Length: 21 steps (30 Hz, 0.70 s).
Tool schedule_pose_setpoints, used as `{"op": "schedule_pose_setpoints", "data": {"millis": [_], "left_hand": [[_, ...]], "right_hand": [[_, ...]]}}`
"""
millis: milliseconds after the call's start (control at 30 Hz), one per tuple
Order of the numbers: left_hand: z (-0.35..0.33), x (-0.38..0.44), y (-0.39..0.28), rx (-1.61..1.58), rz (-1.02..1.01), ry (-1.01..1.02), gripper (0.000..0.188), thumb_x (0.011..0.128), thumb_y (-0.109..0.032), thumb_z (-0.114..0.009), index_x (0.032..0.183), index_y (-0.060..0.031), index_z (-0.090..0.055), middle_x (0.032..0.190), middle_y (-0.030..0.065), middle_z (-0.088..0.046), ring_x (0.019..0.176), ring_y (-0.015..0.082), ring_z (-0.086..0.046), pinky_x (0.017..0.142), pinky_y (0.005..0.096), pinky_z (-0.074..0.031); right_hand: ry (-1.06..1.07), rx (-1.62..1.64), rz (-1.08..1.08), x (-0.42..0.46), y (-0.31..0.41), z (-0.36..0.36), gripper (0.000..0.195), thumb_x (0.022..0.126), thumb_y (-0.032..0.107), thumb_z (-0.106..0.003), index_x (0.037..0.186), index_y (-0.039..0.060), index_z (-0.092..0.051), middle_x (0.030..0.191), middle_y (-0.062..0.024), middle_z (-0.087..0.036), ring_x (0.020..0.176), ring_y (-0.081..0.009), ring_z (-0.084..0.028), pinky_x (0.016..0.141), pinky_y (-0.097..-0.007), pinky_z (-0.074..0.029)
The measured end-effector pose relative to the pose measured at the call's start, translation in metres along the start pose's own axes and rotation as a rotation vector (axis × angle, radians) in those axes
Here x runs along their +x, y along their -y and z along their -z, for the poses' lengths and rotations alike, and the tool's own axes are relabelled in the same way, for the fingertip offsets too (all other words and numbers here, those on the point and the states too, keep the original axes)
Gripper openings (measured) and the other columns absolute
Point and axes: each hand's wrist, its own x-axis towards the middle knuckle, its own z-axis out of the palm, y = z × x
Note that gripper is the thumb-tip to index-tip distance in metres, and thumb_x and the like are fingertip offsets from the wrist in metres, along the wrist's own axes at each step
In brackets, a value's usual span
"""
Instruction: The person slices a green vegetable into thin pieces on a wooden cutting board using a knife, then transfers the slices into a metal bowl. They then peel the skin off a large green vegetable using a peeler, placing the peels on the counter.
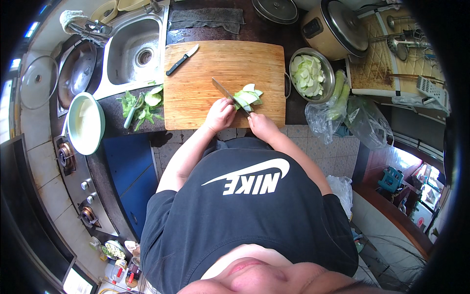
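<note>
My right hand (262, 125) grips the handle of a kitchen knife (223, 88), whose broad blade points up and left over a wooden cutting board (198, 92). Against the blade's left side, my left hand (221, 114) has its fingers curled, at a green piece of vegetable partly hidden by the fingers. Pale green slices (249, 96) lie fanned out on the board, just right of the blade. A small paring knife (180, 62) with a black handle rests at the board's upper left. Many more slices fill a metal bowl (332, 75) to the right of the board.
Left of the board are a peeler (133, 112) among green peelings (145, 117), a steel sink (125, 58) and a light green basin (86, 123). On the right, long green vegetables (341, 93) lie in plastic bags, near a rice cooker (325, 33). A grey cloth (206, 19) lies behind the board.
</note>
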Motion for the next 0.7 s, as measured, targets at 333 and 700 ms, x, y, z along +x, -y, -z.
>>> {"op": "schedule_pose_setpoints", "data": {"millis": [333,700], "left_hand": [[0.002,-0.001,-0.002,0.012,0.037,-0.016,0.018,0.068,-0.003,-0.066,0.083,-0.0045,-0.056,0.088,0.0119,-0.057,0.081,0.0313,-0.057,0.073,0.0396,-0.048],[0.005,0.002,-0.004,0.012,0.016,-0.013,0.017,0.067,-0.003,-0.066,0.081,-0.0036,-0.054,0.091,0.0144,-0.057,0.081,0.0332,-0.057,0.072,0.0403,-0.048]], "right_hand": [[-0.087,0.003,0.004,-0.028,-0.001,0.021,0.027,0.092,0.023,-0.046,0.082,0.0003,-0.055,0.076,-0.0226,-0.062,0.073,-0.0415,-0.060,0.066,-0.0506,-0.047],[-0.034,-0.006,0.039,-0.036,0.014,0.038,0.025,0.090,0.021,-0.048,0.080,0.0003,-0.055,0.074,-0.0233,-0.062,0.071,-0.0412,-0.061,0.065,-0.0502,-0.048]]}}
